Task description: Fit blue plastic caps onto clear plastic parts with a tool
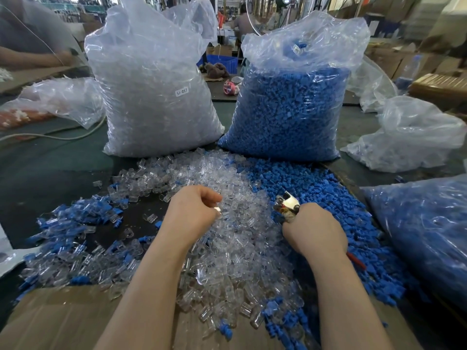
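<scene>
The table (63, 160) is heaped with parts. Your left hand (193, 210) curls over the clear parts (227, 248), pinching one. Your right hand (313, 228) grips the tool (286, 204); blue caps (316, 183) lie just beyond it.

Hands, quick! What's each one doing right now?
Left hand: fingers curled, pinching a small clear part over the clear pile.
Right hand: gripping the tool, its head pointing at the blue caps.
</scene>
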A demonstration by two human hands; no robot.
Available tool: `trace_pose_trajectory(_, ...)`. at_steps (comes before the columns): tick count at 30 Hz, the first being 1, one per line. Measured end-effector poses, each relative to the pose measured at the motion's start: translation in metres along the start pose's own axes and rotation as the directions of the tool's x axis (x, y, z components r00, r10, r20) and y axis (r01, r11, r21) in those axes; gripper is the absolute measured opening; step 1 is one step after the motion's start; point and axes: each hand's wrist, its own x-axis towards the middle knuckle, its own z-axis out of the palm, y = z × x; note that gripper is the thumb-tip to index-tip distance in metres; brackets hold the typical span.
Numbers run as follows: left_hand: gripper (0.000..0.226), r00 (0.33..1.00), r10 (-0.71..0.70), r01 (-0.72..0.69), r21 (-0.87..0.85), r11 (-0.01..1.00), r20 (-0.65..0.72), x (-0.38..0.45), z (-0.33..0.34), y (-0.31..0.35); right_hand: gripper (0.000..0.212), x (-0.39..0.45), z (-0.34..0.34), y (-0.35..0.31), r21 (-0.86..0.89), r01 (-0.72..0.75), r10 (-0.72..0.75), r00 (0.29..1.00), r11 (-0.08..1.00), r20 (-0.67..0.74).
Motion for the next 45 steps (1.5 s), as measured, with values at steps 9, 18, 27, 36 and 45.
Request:
trace_pose_trajectory(9,0.025,0.997,0.036,-0.023,0.169,0.985,-0.075,-0.003,0.004,0.003,0.021,0.0,0.008,-0.001,-0.014,0.017,-0.018,0.996,1.0,-0.083)
trace_pose_trajectory(18,0.016,0.998,-0.022,0.005,-0.295,0.955,-0.054,-0.007,-0.003,0.011,0.022,0.004,0.006,0.001,0.178,0.057,-0.032,0.99,0.982,-0.139)
trace_pose_trajectory(27,0.009,0.999,-0.033,0.012,-0.45,0.893,-0.037,-0.004,0.0,0.012,0.02,0.008,0.003,0.005,0.147,0.094,-0.06,0.973,0.985,-0.221)
trace_pose_trajectory(36,0.01,0.999,-0.032,0.02,-0.472,0.881,-0.019,-0.003,0.001,0.01,0.022,0.002,0.007,-0.003,0.087,0.292,-0.287,0.956,0.952,-0.061)
trace_pose_trajectory(45,0.008,1.0,-0.02,0.02,-0.438,0.899,0.007,-0.002,0.005,0.009,0.023,0.002,0.005,-0.002,0.092,0.236,-0.231,0.971,0.967,-0.067)
